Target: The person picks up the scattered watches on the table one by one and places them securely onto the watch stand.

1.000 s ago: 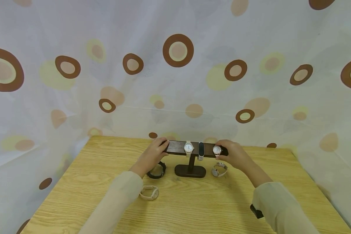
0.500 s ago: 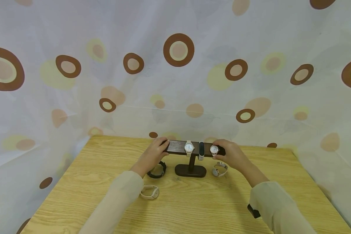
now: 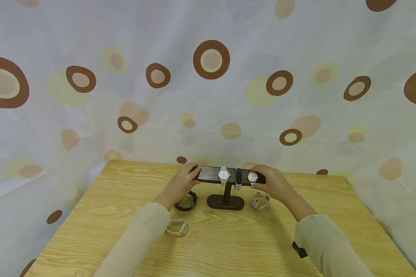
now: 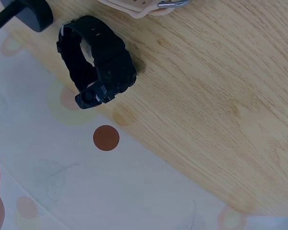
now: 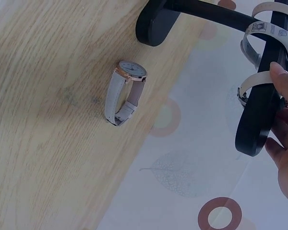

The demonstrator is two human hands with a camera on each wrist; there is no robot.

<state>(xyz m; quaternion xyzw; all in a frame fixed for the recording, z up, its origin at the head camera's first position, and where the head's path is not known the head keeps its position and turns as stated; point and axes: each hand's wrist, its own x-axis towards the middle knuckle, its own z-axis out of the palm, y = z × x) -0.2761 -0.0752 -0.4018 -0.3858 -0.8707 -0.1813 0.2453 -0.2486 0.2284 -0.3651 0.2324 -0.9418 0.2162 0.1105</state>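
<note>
Right grip [image 3: 273, 181] is drawn in, thumb and fingers pinching a round white-faced watch [image 3: 252, 177] looped near the right end of the dark watch stand's [image 3: 208, 174] bar, while I see the left grip [image 3: 183, 179] clasping the opposite end. Between them sit a smart band [image 3: 239, 176] and a cream-strapped watch [image 3: 223, 174]; on the desk [image 3: 235, 246], a black watch [image 4: 105, 48], a pale pink watch [image 3: 184, 229] and a white-strapped watch [image 5: 116, 93] rest below.

Wood tbl [image 3: 235, 242], dotted backdrop [image 3: 208, 100], prob. cloth.
</note>
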